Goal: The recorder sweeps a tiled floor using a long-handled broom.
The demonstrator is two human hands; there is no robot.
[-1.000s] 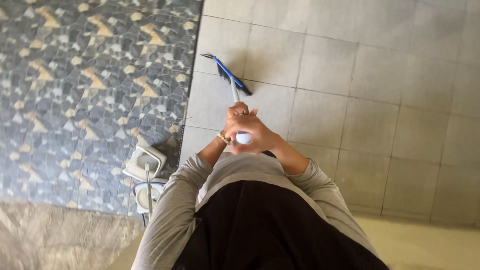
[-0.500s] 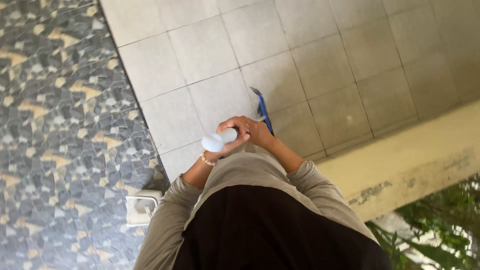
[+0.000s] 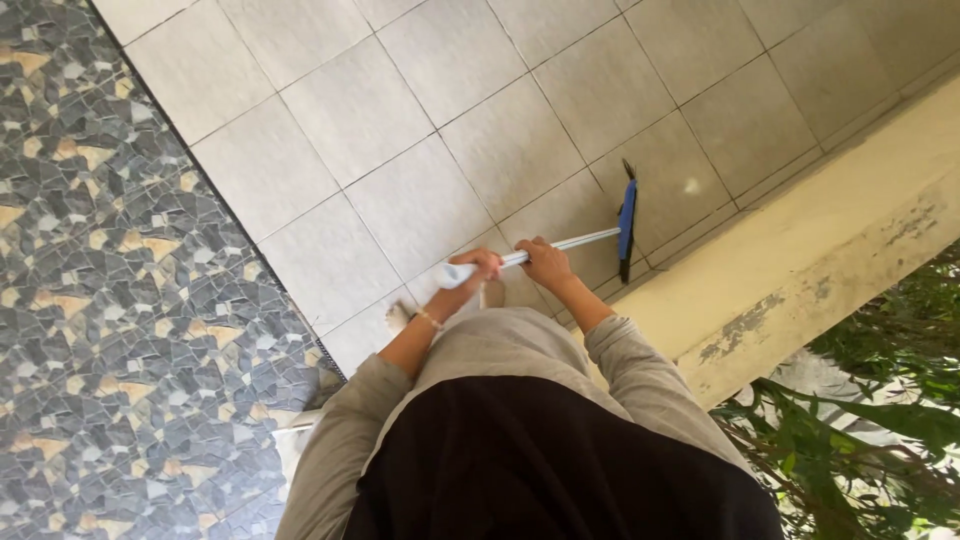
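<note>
The floor of pale grey square tiles [image 3: 400, 130] runs across the middle, its dark grout lines slanting; to the left it meets a mosaic paving of blue-grey and tan stone chips [image 3: 110, 300] along a straight edge; to the right a yellowish worn concrete curb [image 3: 800, 270] borders it; the blue broom head with dark bristles [image 3: 627, 228] rests on the tiles just beside that curb.
</note>
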